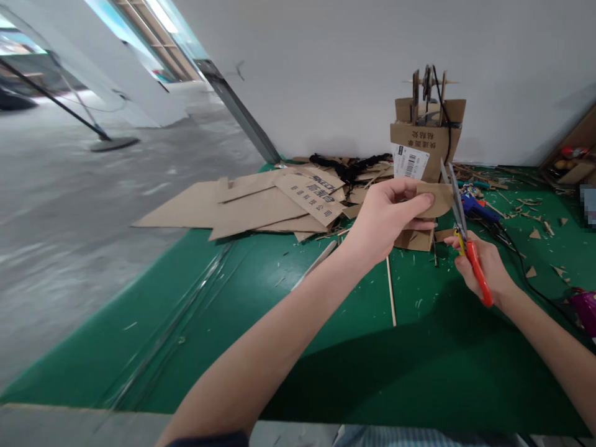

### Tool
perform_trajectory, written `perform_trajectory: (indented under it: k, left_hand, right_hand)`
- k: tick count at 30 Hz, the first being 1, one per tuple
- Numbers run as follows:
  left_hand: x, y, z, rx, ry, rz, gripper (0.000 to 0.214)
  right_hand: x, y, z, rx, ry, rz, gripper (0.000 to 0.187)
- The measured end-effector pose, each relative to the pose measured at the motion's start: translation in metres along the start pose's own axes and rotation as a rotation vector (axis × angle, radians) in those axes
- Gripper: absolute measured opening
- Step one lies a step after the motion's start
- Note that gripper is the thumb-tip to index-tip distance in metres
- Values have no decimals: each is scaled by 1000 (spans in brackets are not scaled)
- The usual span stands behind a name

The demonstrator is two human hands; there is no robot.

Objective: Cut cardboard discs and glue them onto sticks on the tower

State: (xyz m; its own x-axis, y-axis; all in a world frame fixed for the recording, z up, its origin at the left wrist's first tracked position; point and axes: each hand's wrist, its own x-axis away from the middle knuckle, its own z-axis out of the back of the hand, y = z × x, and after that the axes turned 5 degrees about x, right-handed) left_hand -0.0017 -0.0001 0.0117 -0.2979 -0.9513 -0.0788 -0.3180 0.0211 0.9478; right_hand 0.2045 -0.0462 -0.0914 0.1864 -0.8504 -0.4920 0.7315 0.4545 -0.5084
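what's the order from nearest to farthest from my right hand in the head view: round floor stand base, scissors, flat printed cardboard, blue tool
1. Scissors: held in the right hand.
2. Blue tool: on the table, just beyond the hand.
3. Flat printed cardboard: farther left.
4. Round stand base: far left, on the floor.

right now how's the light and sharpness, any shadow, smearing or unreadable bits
Head view, near side: a broad shadow darkens the green table; head view, left: the grey floor looks smeared and stretched; head view, right of centre: the scissors look fairly crisp, but fine print on the white label is unreadable.
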Motion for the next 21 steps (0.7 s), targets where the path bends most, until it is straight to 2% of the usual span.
perform_trajectory:
  k: [12, 21]
  left_hand:
    - [0, 0, -1, -72, 5, -14, 7]
    - [1, 0, 0, -79, 22, -69, 9]
  right_hand:
    - [1, 1, -1, 32, -12, -36, 33]
    - [2, 1, -3, 22, 10, -2, 41]
